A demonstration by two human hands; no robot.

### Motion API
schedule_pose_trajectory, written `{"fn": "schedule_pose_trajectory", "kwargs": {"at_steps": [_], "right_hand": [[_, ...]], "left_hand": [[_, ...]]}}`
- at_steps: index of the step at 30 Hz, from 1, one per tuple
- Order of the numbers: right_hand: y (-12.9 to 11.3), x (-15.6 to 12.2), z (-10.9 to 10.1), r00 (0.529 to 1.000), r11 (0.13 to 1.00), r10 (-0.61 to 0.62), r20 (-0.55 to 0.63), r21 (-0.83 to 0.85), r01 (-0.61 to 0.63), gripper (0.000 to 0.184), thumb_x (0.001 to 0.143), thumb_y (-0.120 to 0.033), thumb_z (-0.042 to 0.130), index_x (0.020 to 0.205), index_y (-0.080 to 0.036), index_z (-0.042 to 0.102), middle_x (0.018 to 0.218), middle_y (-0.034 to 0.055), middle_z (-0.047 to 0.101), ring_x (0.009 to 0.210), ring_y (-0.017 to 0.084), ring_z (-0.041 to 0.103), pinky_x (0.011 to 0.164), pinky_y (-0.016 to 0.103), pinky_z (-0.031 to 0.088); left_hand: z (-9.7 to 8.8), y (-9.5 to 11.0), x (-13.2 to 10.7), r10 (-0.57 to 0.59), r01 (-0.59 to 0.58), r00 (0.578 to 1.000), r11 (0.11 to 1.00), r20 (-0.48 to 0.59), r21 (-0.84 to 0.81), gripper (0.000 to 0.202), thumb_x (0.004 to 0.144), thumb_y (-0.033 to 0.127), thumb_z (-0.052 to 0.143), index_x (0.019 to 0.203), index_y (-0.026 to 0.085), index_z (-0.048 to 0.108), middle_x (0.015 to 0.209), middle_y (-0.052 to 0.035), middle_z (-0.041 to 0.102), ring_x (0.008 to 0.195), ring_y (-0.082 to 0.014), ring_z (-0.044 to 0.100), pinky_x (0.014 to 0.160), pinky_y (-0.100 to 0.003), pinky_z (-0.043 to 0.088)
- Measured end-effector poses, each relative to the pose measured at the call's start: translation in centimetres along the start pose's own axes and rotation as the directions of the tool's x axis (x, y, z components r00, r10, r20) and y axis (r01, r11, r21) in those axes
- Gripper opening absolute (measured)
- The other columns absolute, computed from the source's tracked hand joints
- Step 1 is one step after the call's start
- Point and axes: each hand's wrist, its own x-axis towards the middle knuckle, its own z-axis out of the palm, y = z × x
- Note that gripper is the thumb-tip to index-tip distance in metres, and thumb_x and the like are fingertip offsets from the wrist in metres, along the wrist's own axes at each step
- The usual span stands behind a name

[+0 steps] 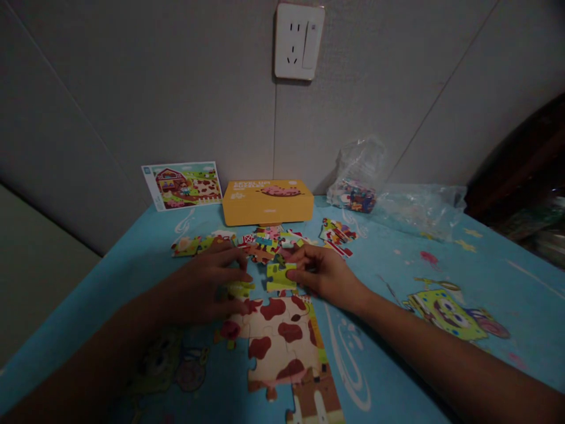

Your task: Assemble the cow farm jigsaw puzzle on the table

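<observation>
My right hand pinches a yellow-green puzzle piece with dark spots between thumb and fingers, just above the top edge of a joined puzzle section. That section shows a white cow with brown patches and lies flat on the table. My left hand curls around a smaller yellow-green puzzle piece, which shows between its index finger and thumb, near the section's upper left corner. The hand hides part of that piece. Behind both hands lies a pile of loose puzzle pieces.
A yellow puzzle box stands against the wall, with a farm picture card leaning to its left. A clear bag of pieces and a crumpled plastic bag lie to the right. More loose pieces lie at the back right.
</observation>
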Motion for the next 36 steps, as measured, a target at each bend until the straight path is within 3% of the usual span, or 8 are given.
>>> {"fn": "schedule_pose_trajectory", "kwargs": {"at_steps": [4, 6, 10, 15, 22, 25, 30, 36], "right_hand": [[0.2, -0.1, -0.4, 0.996, 0.979, -0.089, 0.000, -0.183, 0.087, 0.017, 0.076, -0.028, 0.067, 0.088, -0.017, 0.063, 0.067, -0.0026, 0.058, 0.058, 0.010, 0.050, 0.056, 0.025, 0.041], [0.1, -0.2, -0.6, 0.993, 0.962, -0.118, 0.015, -0.246, 0.118, 0.017, 0.078, -0.026, 0.065, 0.092, -0.017, 0.064, 0.070, -0.0017, 0.059, 0.061, 0.011, 0.052, 0.058, 0.026, 0.042], [0.0, -0.3, -0.8, 0.989, 0.925, -0.147, 0.033, -0.349, 0.149, 0.021, 0.079, -0.023, 0.063, 0.099, -0.017, 0.066, 0.072, -0.0017, 0.059, 0.060, 0.011, 0.050, 0.058, 0.026, 0.040], [0.0, -0.4, -0.9, 0.991, 0.920, -0.128, 0.037, -0.369, 0.132, 0.019, 0.080, -0.025, 0.064, 0.098, -0.018, 0.067, 0.070, -0.0014, 0.059, 0.059, 0.011, 0.048, 0.055, 0.025, 0.037], [-0.3, -0.4, -0.3, 0.996, 0.987, -0.061, 0.068, -0.141, 0.070, 0.021, 0.077, -0.032, 0.068, 0.090, -0.016, 0.067, 0.067, -0.0003, 0.062, 0.058, 0.012, 0.052, 0.055, 0.026, 0.040], [-0.4, -0.5, -0.1, 0.989, 0.978, -0.050, 0.138, -0.196, 0.077, 0.021, 0.079, -0.031, 0.066, 0.092, -0.015, 0.069, 0.070, 0.0005, 0.063, 0.058, 0.011, 0.053, 0.056, 0.026, 0.041], [-0.4, -0.5, -0.2, 0.987, 0.942, -0.083, 0.141, -0.313, 0.124, 0.017, 0.080, -0.025, 0.065, 0.093, -0.015, 0.070, 0.076, 0.0012, 0.063, 0.063, 0.012, 0.055, 0.059, 0.025, 0.043], [-0.9, -0.6, -0.5, 0.977, 0.881, -0.148, 0.155, -0.428, 0.202, 0.008, 0.080, -0.022, 0.065, 0.085, -0.017, 0.068, 0.071, 0.0000, 0.062, 0.063, 0.012, 0.055, 0.060, 0.025, 0.042]], "left_hand": [[-1.1, -0.2, -0.8, -0.121, 0.123, 0.975, 0.992, 0.189, 0.003, 0.071, 0.066, 0.057, 0.080, 0.128, 0.029, 0.062, 0.126, -0.0084, 0.056, 0.125, -0.0368, 0.047, 0.107, -0.056, 0.037], [-1.2, -0.3, -1.2, -0.173, 0.182, 0.957, 0.983, 0.234, -0.019, 0.081, 0.063, 0.058, 0.081, 0.136, 0.031, 0.055, 0.134, -0.0080, 0.052, 0.135, -0.0397, 0.038, 0.111, -0.058, 0.033], [-1.4, -0.7, -1.8, -0.179, 0.210, 0.945, 0.974, 0.275, -0.089, 0.074, 0.071, 0.041, 0.080, 0.139, 0.034, 0.052, 0.145, -0.0058, 0.046, 0.140, -0.0356, 0.034, 0.114, -0.054, 0.033], [-1.2, -0.7, -1.6, -0.112, 0.139, 0.974, 0.982, 0.198, -0.130, 0.057, 0.076, 0.026, 0.077, 0.129, 0.035, 0.060, 0.140, -0.0045, 0.052, 0.136, -0.0311, 0.042, 0.116, -0.053, 0.030], [-0.1, 0.6, -0.8, -0.036, 0.062, 0.987, 0.984, 0.156, -0.167, 0.053, 0.076, 0.027, 0.077, 0.126, 0.035, 0.061, 0.135, -0.0024, 0.054, 0.126, -0.0282, 0.050, 0.111, -0.048, 0.036], [0.1, 0.8, -0.7, -0.019, 0.048, 0.989, 0.980, 0.147, -0.195, 0.049, 0.079, 0.031, 0.075, 0.126, 0.032, 0.059, 0.135, -0.0038, 0.054, 0.124, -0.0273, 0.050, 0.108, -0.045, 0.040], [0.2, 0.9, -0.8, -0.024, 0.047, 0.993, 0.978, 0.112, -0.202, 0.058, 0.077, 0.030, 0.076, 0.129, 0.025, 0.051, 0.129, -0.0075, 0.056, 0.122, -0.0287, 0.051, 0.108, -0.047, 0.038], [0.4, 1.0, -1.0, -0.042, 0.067, 0.991, 0.977, 0.127, -0.204, 0.063, 0.079, 0.032, 0.073, 0.134, 0.026, 0.043, 0.135, -0.0091, 0.052, 0.127, -0.0309, 0.046, 0.110, -0.049, 0.036]]}}
